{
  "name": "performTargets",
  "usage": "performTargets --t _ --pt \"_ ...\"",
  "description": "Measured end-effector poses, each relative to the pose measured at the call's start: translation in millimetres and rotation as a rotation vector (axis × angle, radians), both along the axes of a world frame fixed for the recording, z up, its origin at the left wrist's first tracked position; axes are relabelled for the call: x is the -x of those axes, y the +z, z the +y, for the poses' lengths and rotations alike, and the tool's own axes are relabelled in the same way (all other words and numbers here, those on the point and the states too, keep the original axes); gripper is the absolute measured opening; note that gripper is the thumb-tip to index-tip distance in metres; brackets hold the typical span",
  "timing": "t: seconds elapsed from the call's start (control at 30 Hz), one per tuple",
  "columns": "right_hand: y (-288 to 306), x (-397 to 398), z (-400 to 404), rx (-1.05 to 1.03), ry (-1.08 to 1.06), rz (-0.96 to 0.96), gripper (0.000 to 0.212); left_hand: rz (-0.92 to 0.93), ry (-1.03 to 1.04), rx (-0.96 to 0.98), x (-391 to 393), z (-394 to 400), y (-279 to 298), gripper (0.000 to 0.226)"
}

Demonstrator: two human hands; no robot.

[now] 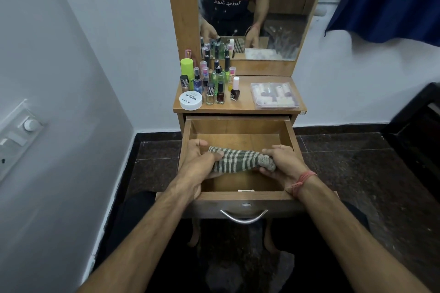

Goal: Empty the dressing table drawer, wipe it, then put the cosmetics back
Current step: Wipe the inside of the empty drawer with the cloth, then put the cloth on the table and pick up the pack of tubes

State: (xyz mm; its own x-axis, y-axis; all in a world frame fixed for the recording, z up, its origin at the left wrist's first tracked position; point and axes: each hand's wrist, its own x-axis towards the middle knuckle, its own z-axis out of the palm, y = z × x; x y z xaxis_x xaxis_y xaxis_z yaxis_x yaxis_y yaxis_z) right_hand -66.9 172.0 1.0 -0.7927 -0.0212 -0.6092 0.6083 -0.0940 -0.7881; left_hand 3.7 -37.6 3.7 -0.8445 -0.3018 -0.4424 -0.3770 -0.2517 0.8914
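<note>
The drawer (pixel 238 183) is pulled right out and looks bare inside, so the wiping is the step in hand. Both hands are down in it with a checked cloth (pixel 240 159) stretched between them: the left hand (pixel 200 162) has its fingers curled tight round one end, and the right hand (pixel 278 162) pinches the bunched other end. To do this well, I'd say fold the cloth into a flat pad, press it to the drawer floor and draw it from the back wall forward, then run it along the side walls and into the corners where dust collects. The cosmetics (pixel 209 81) stand crowded on the left of the tabletop (pixel 242 107), well clear of the drawer, with a clear plastic box (pixel 275 95) of small tubes to the right. A white round tub (pixel 191 100) at the front reads "NAIL POLISH" with what looks like "ZUKO"; the smaller bottle labels are too small to read.
</note>
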Motion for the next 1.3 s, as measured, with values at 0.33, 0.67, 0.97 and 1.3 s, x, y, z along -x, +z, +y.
performTargets --t 0.33,0.67,0.97,1.3 --pt "24.7 -23.7 9.5 -0.039 0.419 0.367 0.058 0.134 -0.187 0.314 -13.6 -5.7 9.1 0.040" --pt "100.3 6.0 58.0 -0.743 0.465 0.993 0.016 0.372 -0.397 0.679 30.9 -10.7 96.0 0.022" --pt "156.7 137.2 77.4 -0.305 0.139 0.926 0.027 0.474 -0.379 0.897 164.0 8.6 186.3 0.007" --pt "94.5 230.9 72.0 -0.564 0.115 0.823 0.019 0.212 -0.395 1.462 251.1 33.7 165.2 0.029"
